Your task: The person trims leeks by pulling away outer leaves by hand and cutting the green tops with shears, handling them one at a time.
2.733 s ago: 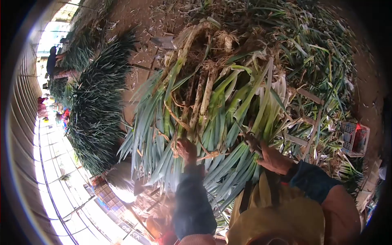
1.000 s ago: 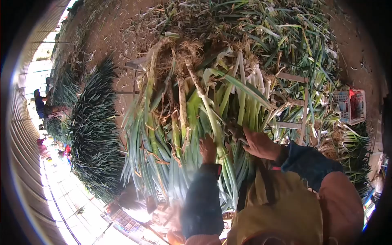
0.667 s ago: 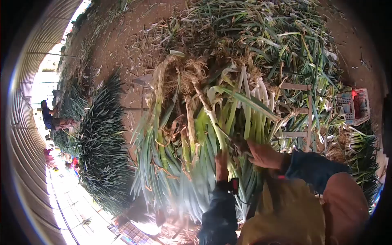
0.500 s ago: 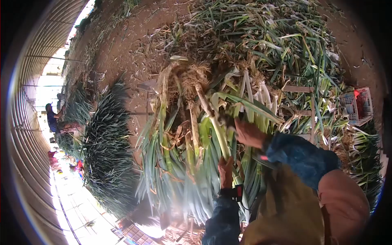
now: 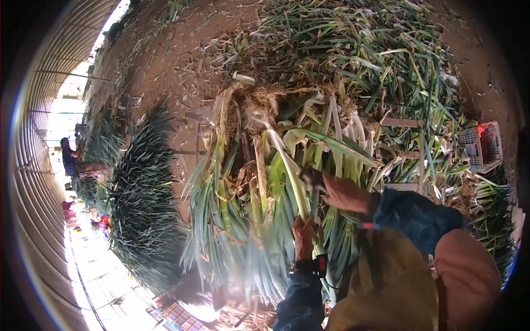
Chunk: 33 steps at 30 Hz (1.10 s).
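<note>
My left hand [image 5: 303, 238] is wrapped round the green part of a Welsh onion [image 5: 289, 163]. The onion's pale stalk slants up and left to its roots. Beside the stalk is my right hand [image 5: 345, 193], fingers closed on a dark tool [image 5: 312, 179] whose kind I cannot tell; the tool's end is right at the stalk. Under both hands lies a heap of Welsh onions [image 5: 279, 193], roots at the top and green leaves hanging toward me.
Trimmed leaves [image 5: 381, 49] cover the ground beyond the heap. A wooden frame [image 5: 403, 122] shows to the right, near a white plastic crate [image 5: 490, 148]. More bundled onions [image 5: 144, 204] stand at left, where a person [image 5: 69, 157] is in the background.
The held onion's upper stalk has gone from brownish to whiter, and its root end has shifted left and down. My right hand and its tool have moved slightly down.
</note>
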Motion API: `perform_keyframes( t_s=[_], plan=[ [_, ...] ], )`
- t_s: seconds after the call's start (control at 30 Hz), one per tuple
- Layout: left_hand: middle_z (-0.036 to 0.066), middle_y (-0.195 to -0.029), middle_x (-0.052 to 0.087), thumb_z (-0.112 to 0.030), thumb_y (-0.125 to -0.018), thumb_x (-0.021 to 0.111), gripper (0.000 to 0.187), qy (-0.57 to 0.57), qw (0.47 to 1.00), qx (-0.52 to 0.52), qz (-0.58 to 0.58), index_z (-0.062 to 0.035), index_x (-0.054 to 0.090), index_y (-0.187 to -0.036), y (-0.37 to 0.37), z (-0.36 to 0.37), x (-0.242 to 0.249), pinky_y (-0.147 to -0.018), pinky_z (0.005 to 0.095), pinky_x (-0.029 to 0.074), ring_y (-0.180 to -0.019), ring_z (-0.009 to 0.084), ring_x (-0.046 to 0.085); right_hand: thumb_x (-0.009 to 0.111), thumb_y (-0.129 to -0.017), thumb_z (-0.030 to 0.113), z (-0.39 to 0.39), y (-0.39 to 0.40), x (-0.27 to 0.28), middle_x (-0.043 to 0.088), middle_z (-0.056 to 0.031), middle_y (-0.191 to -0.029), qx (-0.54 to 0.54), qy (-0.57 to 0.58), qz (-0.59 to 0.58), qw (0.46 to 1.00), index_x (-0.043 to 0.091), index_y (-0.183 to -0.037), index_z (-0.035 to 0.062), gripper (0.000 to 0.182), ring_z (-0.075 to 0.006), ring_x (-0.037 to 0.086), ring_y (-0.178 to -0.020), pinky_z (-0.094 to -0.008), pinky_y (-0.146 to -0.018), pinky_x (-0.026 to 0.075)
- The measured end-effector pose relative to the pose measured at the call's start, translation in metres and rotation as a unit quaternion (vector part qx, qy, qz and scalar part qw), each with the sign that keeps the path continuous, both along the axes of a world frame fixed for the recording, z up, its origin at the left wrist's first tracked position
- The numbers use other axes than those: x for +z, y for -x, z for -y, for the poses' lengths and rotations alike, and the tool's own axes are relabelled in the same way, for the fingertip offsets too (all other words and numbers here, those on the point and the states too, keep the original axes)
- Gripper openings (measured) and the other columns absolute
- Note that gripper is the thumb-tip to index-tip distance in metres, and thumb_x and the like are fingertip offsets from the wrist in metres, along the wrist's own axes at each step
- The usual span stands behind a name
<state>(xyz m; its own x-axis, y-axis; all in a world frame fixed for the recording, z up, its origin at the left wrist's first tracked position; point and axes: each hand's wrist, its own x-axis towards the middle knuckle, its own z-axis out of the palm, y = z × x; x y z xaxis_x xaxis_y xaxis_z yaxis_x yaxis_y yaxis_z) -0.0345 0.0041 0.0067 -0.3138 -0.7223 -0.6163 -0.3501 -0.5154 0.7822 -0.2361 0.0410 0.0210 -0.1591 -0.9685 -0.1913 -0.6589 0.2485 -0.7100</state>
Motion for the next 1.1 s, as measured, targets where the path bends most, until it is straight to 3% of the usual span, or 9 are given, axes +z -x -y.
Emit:
perform_keyframes(
  t_s=[0.2, 0.3, 0.43, 0.53, 0.83, 0.93, 1.0, 1.03, 1.1],
  plan=[
    [-0.001, -0.059, 0.048, -0.020, -0.083, 0.059, 0.015, -0.019, 0.999, 0.018, -0.017, -0.0054, 0.054, -0.084, 0.004, 0.000, 0.010, -0.044, 0.0229, 0.035, -0.050, 0.0079, 0.047, 0.060, -0.072, 0.020, 0.042, 0.019, -0.042, 0.054, -0.0167, -0.065, 0.031, 0.160, -0.260, 0.952, 0.031, -0.119, -0.0191, 0.067, -0.0274, 0.054, -0.050, -0.0378, -0.043, 0.043],
    [0.000, -0.058, 0.049, -0.020, -0.083, 0.058, 0.015, -0.023, 0.999, 0.021, -0.031, -0.0058, 0.053, -0.083, 0.007, 0.005, 0.015, -0.041, 0.0225, 0.036, -0.047, 0.0088, 0.049, 0.061, -0.072, 0.021, 0.009, 0.006, -0.006, 0.053, -0.0175, -0.063, 0.015, 0.023, -0.044, 0.999, 0.030, -0.119, -0.0209, 0.071, -0.0271, 0.054, -0.050, -0.0366, -0.042, 0.042],
    [0.001, -0.056, 0.049, -0.019, -0.084, 0.057, 0.014, -0.053, 0.996, 0.051, -0.057, -0.0064, 0.052, -0.084, 0.021, 0.000, 0.039, -0.035, 0.0225, 0.033, -0.041, 0.0096, 0.047, 0.060, -0.075, 0.020, -0.017, 0.006, 0.009, 0.053, -0.0187, -0.062, 0.040, 0.040, -0.086, 0.995, 0.032, -0.114, -0.0134, 0.059, -0.0323, 0.055, -0.049, -0.0403, -0.043, 0.044],
    [0.000, -0.053, 0.049, -0.019, -0.084, 0.057, 0.014, -0.066, 0.996, 0.014, -0.054, -0.0058, 0.052, -0.084, 0.022, -0.009, 0.032, -0.035, 0.0226, 0.033, -0.041, 0.0091, 0.047, 0.059, -0.072, 0.019, 0.017, 0.026, -0.008, 0.053, -0.0141, -0.060, 0.008, 0.014, -0.051, 0.999, 0.032, -0.117, -0.0213, 0.066, -0.0268, 0.054, -0.049, -0.0360, -0.042, 0.043],
    [-0.001, -0.066, 0.052, -0.017, -0.079, 0.061, 0.026, -0.069, 0.997, 0.010, 0.029, -0.0027, 0.057, -0.100, 0.029, -0.053, -0.004, -0.050, 0.0229, 0.038, -0.057, 0.0074, 0.048, 0.053, -0.074, 0.014, 0.047, 0.069, -0.017, 0.056, -0.0161, -0.057, 0.051, 0.057, -0.162, 0.984, 0.034, -0.117, -0.0208, 0.059, -0.0267, 0.056, -0.048, -0.0367, -0.042, 0.044],
    [0.000, -0.071, 0.056, -0.016, -0.077, 0.062, 0.030, -0.020, 0.997, -0.053, 0.061, -0.0024, 0.056, -0.103, 0.032, -0.066, -0.002, -0.052, 0.0248, 0.040, -0.059, 0.0100, 0.051, 0.059, -0.077, 0.021, 0.065, 0.098, -0.010, 0.053, -0.0152, -0.065, -0.015, -0.038, -0.045, 0.998, 0.025, -0.122, -0.0194, 0.069, -0.0249, 0.054, -0.053, -0.0347, -0.044, 0.044],
    [0.007, -0.076, 0.061, -0.022, -0.077, 0.063, 0.039, 0.027, 0.993, -0.090, 0.070, -0.0028, 0.054, -0.109, 0.033, -0.083, -0.024, -0.056, 0.0292, 0.044, -0.063, 0.0152, 0.056, 0.059, -0.078, 0.022, 0.058, 0.098, -0.025, 0.052, -0.0154, -0.065, 0.029, 0.125, -0.254, 0.959, 0.025, -0.121, -0.0191, 0.069, -0.0259, 0.054, -0.054, -0.0351, -0.046, 0.044],
    [0.009, -0.077, 0.061, -0.024, -0.078, 0.063, 0.040, 0.037, 0.988, -0.120, 0.092, -0.0036, 0.054, -0.111, 0.041, -0.086, -0.031, -0.057, 0.0309, 0.045, -0.065, 0.0176, 0.058, 0.061, -0.076, 0.020, 0.046, 0.093, -0.019, 0.050, -0.0149, -0.064, 0.017, 0.082, -0.134, 0.987, 0.024, -0.121, -0.0189, 0.070, -0.0274, 0.054, -0.053, -0.0372, -0.046, 0.044],
    [0.014, -0.077, 0.062, -0.030, -0.079, 0.062, 0.044, 0.102, 0.973, -0.168, 0.125, -0.0061, 0.053, -0.114, 0.068, -0.090, -0.045, -0.060, 0.0361, 0.046, -0.069, 0.0251, 0.061, 0.062, -0.075, 0.016, 0.017, 0.073, 0.002, 0.054, -0.0194, -0.066, 0.077, 0.041, -0.072, 0.994, 0.025, -0.121, -0.0161, 0.067, -0.0339, 0.057, -0.057, -0.0414, -0.049, 0.046]
  ],
)
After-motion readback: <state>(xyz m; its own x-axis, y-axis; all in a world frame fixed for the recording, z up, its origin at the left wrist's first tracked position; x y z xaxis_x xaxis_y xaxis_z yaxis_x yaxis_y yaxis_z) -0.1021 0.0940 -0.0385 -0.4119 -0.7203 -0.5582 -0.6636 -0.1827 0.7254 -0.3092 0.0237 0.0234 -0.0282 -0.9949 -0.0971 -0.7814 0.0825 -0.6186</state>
